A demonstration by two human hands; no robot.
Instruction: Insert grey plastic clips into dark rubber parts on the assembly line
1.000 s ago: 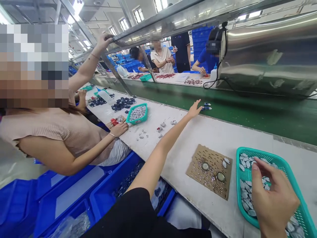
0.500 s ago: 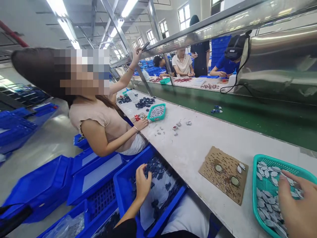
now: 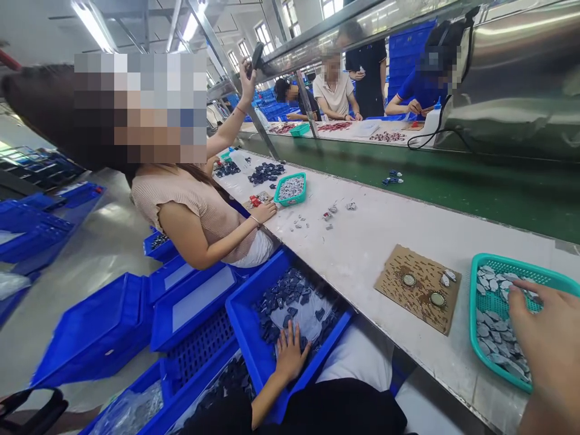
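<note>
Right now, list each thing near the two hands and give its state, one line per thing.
left hand: palm down, fingers spread on the dark parts.
blue bin: open, partly filled with dark parts.
right hand: over the teal basket, grip unclear.
teal basket: on the white bench, holding grey pieces.
cardboard pad: flat, bearing two round discs.

Cardboard pad (image 3: 419,287) on table (image 3: 362,241); basket (image 3: 498,272) right; bin (image 3: 254,338) below-left.
</note>
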